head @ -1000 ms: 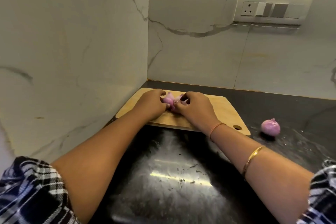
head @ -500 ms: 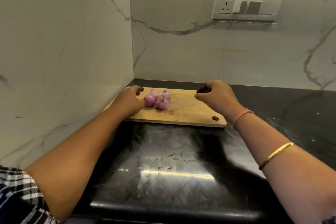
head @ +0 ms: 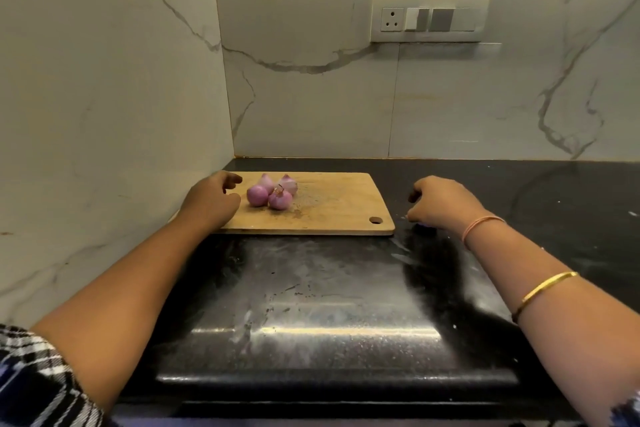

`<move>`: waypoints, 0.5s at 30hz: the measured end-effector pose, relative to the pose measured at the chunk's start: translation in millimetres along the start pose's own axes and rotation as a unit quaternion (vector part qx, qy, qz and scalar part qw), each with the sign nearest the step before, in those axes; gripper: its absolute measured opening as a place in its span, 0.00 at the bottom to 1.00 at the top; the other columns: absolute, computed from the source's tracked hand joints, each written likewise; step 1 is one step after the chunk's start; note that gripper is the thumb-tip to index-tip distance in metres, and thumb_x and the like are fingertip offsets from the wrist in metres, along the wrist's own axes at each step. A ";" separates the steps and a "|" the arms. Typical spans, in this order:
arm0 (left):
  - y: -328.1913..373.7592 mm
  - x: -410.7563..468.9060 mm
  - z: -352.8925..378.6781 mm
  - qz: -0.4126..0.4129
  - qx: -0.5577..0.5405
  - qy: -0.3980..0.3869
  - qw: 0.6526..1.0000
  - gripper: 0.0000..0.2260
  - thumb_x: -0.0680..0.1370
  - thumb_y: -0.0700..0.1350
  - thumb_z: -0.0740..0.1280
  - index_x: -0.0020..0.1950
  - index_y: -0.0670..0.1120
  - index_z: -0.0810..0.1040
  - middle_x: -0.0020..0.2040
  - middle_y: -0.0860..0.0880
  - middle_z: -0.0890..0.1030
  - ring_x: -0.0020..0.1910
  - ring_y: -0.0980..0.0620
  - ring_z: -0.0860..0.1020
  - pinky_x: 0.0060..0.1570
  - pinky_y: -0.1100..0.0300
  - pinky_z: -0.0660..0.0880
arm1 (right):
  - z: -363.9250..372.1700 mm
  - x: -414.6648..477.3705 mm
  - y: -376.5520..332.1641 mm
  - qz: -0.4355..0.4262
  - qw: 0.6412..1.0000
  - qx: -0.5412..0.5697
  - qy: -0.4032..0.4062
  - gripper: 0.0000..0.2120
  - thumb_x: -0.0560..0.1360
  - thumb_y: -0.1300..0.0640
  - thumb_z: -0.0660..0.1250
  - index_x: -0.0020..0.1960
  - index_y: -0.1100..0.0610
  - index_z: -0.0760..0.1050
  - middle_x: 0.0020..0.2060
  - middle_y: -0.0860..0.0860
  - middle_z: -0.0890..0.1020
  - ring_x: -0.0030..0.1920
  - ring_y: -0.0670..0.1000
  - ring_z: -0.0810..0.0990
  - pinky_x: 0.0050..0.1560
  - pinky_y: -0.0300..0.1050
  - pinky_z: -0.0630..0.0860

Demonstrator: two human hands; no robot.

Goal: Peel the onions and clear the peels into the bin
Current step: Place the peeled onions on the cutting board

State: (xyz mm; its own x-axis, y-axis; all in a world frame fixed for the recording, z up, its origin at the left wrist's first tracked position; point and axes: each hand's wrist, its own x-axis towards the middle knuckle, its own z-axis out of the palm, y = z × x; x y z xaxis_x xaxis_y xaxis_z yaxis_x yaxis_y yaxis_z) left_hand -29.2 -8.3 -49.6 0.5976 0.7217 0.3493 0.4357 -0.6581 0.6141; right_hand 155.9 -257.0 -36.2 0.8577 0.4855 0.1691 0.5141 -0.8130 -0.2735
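Observation:
Several purple onions sit bunched on the left part of a wooden cutting board. My left hand rests at the board's left end just beside them, fingers loosely curled and holding nothing. On the black counter to the right of the board, my right hand is curled down over another onion. Only a purple sliver of that onion shows under the palm.
The board lies in the corner where two marble walls meet. A black countertop with pale smears stretches towards me and off to the right. A switch plate is on the back wall. No bin is in view.
Both hands left the onions on the board. My right hand swung right, off the board, and came down over the onion lying on the counter. My left hand stayed by the board's left end.

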 end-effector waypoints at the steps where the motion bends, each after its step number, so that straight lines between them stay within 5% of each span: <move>1: -0.3 -0.4 -0.1 0.000 0.002 0.001 1.000 0.19 0.74 0.34 0.61 0.64 0.45 0.73 0.62 0.44 0.75 0.61 0.45 0.72 0.60 0.54 0.68 | 1.3 -0.3 1.4 0.001 1.000 0.000 -0.004 0.13 0.71 0.59 0.65 0.55 0.55 0.76 0.53 0.56 0.80 0.56 0.60 0.76 0.56 0.54 0.76; 6: -0.8 -0.5 -0.4 -0.005 -0.001 -0.001 1.000 0.18 0.74 0.34 0.60 0.63 0.44 0.73 0.61 0.44 0.76 0.60 0.46 0.72 0.60 0.55 0.68 | 5.6 -3.2 0.4 -0.008 1.000 0.005 -0.013 0.10 0.74 0.62 0.62 0.55 0.59 0.76 0.53 0.58 0.80 0.53 0.59 0.77 0.48 0.47 0.73; 11: -0.3 0.7 0.3 -0.003 -0.017 -0.004 1.000 0.17 0.75 0.34 0.60 0.63 0.44 0.74 0.61 0.44 0.77 0.60 0.47 0.73 0.59 0.56 0.68 | 4.1 -10.1 -22.1 -0.047 0.996 0.047 0.067 0.05 0.74 0.63 0.61 0.50 0.59 0.70 0.50 0.57 0.78 0.46 0.57 0.73 0.44 0.47 0.71; 15: -0.4 1.1 0.5 -0.004 -0.030 -0.011 0.999 0.17 0.75 0.33 0.60 0.63 0.44 0.74 0.61 0.44 0.77 0.60 0.47 0.73 0.60 0.56 0.68 | 2.3 -18.8 -64.9 -0.140 0.977 0.139 0.086 0.15 0.72 0.57 0.70 0.55 0.60 0.70 0.50 0.55 0.77 0.47 0.54 0.75 0.46 0.48 0.75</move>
State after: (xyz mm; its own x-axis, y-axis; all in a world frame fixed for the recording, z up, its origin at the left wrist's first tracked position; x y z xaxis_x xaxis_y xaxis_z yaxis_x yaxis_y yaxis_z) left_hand -28.4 -7.3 -49.8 0.6094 0.7211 0.3295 0.3995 -0.6383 0.6580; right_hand 106.4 -212.7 -23.9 0.6822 0.5961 0.4234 0.7302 -0.5258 -0.4362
